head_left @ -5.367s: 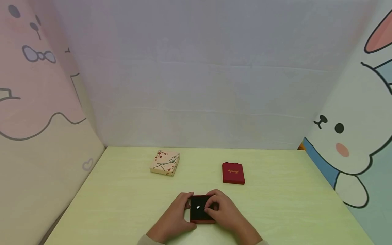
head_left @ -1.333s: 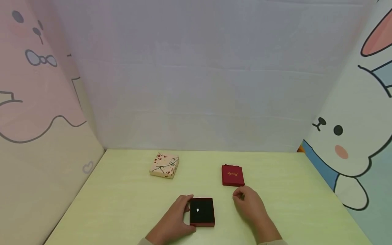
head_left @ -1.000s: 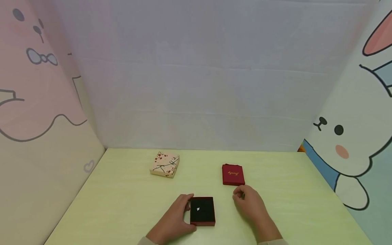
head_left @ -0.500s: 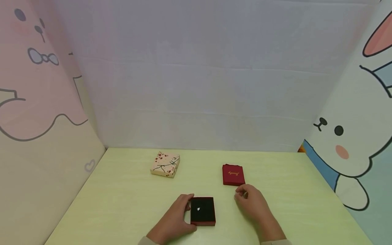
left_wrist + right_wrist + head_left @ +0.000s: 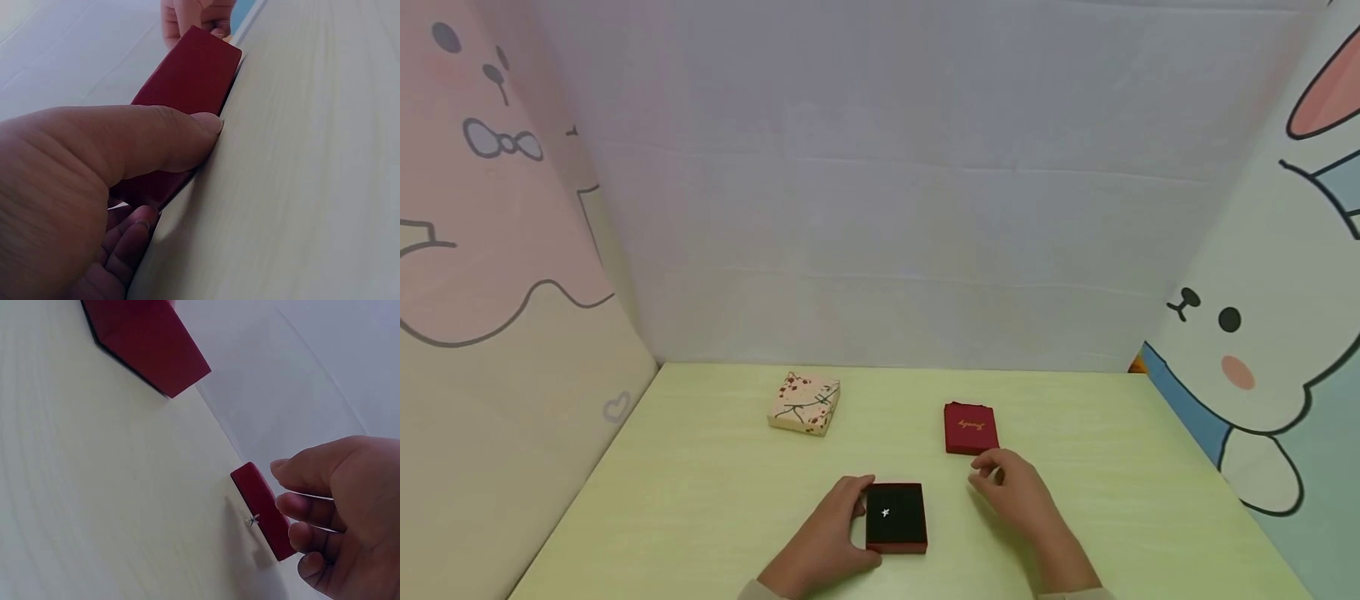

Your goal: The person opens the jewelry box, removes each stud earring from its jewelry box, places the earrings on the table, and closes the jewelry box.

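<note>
An open red jewelry box (image 5: 904,549) with a black insert sits at the near middle of the table. A small silver star-shaped stud (image 5: 885,512) shows on the insert. My left hand (image 5: 823,533) grips the box, thumb along its near side and index finger at its far left corner. To the right, my right hand (image 5: 1017,493) hovers low, thumb and fingers parted with nothing between them. Just beyond its fingertips, in the right wrist view, a tiny star stud (image 5: 253,520) stands on the table before the red lid (image 5: 265,509).
The red lid (image 5: 972,429) with gold lettering lies just beyond the right hand. A cream box with a floral print (image 5: 805,405) is at the back left. A pale wall backs the table (image 5: 715,483), with cartoon-printed panels on both sides.
From the box, my right hand has moved right, close to the lid. Over the last second its thumb and fingers have parted slightly. The left hand keeps its grip.
</note>
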`<state>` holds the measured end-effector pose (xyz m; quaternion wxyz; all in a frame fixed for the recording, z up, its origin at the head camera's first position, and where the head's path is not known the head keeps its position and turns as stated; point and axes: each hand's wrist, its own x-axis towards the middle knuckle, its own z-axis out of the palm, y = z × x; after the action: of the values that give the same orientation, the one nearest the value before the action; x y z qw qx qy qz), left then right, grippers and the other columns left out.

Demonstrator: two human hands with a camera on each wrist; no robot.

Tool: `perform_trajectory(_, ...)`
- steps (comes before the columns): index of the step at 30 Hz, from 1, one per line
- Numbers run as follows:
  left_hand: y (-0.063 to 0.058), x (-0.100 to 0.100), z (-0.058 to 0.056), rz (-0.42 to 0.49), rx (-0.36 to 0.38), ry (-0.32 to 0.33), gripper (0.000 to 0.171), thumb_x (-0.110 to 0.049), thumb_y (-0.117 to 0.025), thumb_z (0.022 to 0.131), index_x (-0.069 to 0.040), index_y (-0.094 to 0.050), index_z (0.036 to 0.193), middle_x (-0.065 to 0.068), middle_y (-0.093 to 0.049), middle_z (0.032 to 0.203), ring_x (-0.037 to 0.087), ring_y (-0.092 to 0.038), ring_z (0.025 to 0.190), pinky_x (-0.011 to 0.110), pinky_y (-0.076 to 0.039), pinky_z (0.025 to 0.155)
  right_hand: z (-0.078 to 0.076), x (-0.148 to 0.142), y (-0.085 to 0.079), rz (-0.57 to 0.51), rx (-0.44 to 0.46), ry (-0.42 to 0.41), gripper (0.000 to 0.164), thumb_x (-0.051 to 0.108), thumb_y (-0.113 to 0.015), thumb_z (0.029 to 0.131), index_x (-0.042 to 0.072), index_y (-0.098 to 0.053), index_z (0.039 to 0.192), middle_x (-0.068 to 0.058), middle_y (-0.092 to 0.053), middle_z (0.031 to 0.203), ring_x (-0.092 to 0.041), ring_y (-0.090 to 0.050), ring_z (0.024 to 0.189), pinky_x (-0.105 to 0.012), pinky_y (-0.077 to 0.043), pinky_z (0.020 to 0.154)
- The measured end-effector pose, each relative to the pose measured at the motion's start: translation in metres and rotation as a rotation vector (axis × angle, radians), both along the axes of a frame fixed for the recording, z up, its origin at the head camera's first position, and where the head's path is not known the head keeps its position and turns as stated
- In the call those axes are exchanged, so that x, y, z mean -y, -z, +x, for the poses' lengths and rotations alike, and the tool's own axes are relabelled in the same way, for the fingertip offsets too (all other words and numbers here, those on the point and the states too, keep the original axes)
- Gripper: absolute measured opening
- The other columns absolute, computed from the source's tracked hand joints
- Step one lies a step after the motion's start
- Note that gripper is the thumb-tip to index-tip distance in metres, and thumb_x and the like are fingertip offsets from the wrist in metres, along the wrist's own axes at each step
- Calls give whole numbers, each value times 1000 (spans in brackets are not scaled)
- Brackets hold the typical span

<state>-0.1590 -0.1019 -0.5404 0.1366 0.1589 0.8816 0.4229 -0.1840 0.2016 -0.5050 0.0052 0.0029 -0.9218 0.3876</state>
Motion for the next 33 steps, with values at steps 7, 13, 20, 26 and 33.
perform_trajectory(7,0,-1,1,-8,16,-4,98,-35,-93,72,-13,-43,153,-10,-50,127,11,-52,108,40,-49,97,6,24,-5,-89,-32,-56,20,17,-78,92,13,-70,110,1,-62,102,-16,-51,76,-29,-45,64)
perform_trajectory(13,0,-1,1,-17,12,-11,97,-37,-93,72,-14,-44,153,-10,-50,128,11,-52,108,41,-49,97,11,44,-7,-108,-79,-131,23,19,-78,92,13,-68,113,-4,-62,110,-15,-51,70,-27,-45,63)
perform_trajectory(20,1,0,0,-10,-7,-5,97,-37,-92,72,-14,-44,153,-9,-50,130,11,-52,109,41,-49,98,15,62,-9,-13,-96,-284,22,28,-75,95,16,-68,113,3,-58,103,-10,-51,72,-26,-45,65)
perform_trajectory(26,4,1,-2,-5,-18,15,96,-38,-92,73,-15,-43,153,-9,-49,131,9,-52,109,39,-49,98,18,75,-6,-13,-118,-332,17,28,-75,95,20,-68,108,7,-57,101,-9,-51,74,-26,-45,66)
perform_trajectory(33,6,3,-2,10,-78,42,94,-37,-90,75,-13,-43,153,-8,-49,131,8,-51,106,33,-48,93,22,89,-1,48,-127,-354,11,30,-73,96,28,-68,106,14,-57,107,-7,-56,92,-31,-52,82)
